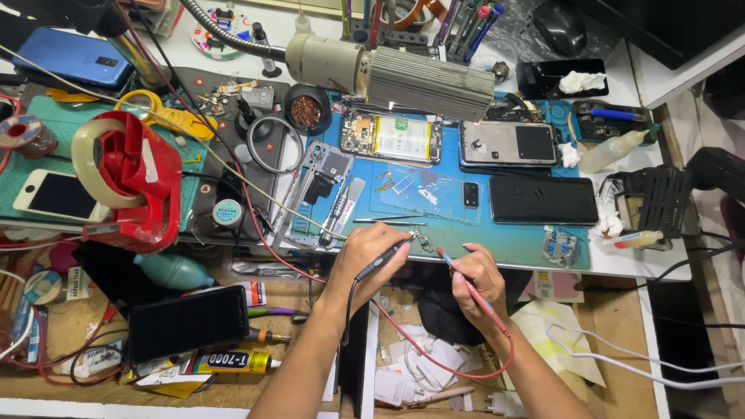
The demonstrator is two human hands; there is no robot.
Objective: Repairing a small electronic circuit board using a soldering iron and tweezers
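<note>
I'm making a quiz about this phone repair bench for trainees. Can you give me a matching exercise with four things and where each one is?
Things:
1. black probe
2. red probe
3. red tape dispenser
4. opened phone with battery showing

Places:
A. far side of the blue mat, under the lamp head
B. in the right hand
C. left of the mat, on the cluttered bench
D. in the left hand

Pairs: 1-D, 2-B, 3-C, 4-A

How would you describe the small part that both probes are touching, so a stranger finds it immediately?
Start at the blue work mat and follow its near edge to between the left hand and right hand. There lies a tiny metallic part, met by the black probe and red probe, unlike the untouched phones nearby.
</note>
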